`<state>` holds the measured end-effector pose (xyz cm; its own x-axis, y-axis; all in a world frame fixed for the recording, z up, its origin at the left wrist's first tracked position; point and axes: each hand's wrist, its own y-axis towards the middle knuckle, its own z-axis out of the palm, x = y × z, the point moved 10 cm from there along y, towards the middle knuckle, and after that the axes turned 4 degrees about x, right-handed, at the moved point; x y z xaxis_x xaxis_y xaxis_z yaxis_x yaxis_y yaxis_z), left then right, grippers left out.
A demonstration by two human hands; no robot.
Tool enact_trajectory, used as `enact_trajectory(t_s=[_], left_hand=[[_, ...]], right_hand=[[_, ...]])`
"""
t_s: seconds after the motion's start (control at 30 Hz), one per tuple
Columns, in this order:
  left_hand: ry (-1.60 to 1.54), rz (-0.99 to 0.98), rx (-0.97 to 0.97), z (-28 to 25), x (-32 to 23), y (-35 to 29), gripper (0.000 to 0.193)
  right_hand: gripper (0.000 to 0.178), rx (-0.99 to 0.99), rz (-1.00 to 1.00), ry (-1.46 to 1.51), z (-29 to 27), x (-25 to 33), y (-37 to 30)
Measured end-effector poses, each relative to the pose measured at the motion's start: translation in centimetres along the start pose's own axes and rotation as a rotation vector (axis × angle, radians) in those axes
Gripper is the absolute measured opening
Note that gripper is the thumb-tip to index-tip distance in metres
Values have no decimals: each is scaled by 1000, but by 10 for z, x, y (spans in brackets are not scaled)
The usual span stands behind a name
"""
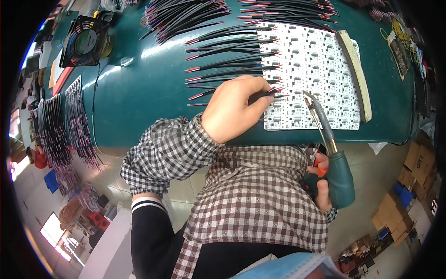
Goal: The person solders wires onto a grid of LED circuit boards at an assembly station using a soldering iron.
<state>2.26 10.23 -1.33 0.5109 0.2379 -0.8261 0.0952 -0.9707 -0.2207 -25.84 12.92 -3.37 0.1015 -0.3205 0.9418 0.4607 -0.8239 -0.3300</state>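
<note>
My left hand [237, 107] reaches over the left edge of a white circuit board panel [320, 60], thumb and fingers pinched round a black cable [260, 95]. Its bared wire ends point right, over the panel. Above that hand, several black cables [227, 59] with red and white wire ends lie in a row, their right ends on the panel's left side. In my right hand [322, 181] is a soldering gun [340, 179] with a green body and red trigger. The gun's metal tip is over the panel, right of the pinched cable and apart from it.
Bundles of black cables [186, 18] lie at the back of the green table [153, 93]. A strip of wood [355, 74] rests along the panel's right edge. At the far left stands a black fan [86, 41]; cabled boards [81, 121] hang over the table's left edge. Cardboard boxes [395, 214] sit right.
</note>
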Motion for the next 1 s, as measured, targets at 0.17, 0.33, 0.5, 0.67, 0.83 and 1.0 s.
enact_trajectory(t_s=[0.17, 0.33, 0.5, 0.67, 0.83, 1.0], left_hand=[[-47, -71, 14, 3, 9, 3, 20], [7, -114, -24, 3, 8, 3, 22], [10, -91, -95, 0, 6, 4, 22], [13, -87, -87, 2, 3, 5, 22], [-10, -146, -24, 7, 12, 3, 19], [-59, -89, -77, 4, 7, 4, 21]], right_hand=[[67, -12, -17, 31, 1, 1, 2], [59, 71, -30, -68, 2, 7, 2], [64, 103, -69, -116, 4, 2, -5], [68, 28, -19, -63, 6, 5, -5], [68, 113, -44, -171, 9, 3, -5], [65, 90, -48, -145, 10, 5, -5]])
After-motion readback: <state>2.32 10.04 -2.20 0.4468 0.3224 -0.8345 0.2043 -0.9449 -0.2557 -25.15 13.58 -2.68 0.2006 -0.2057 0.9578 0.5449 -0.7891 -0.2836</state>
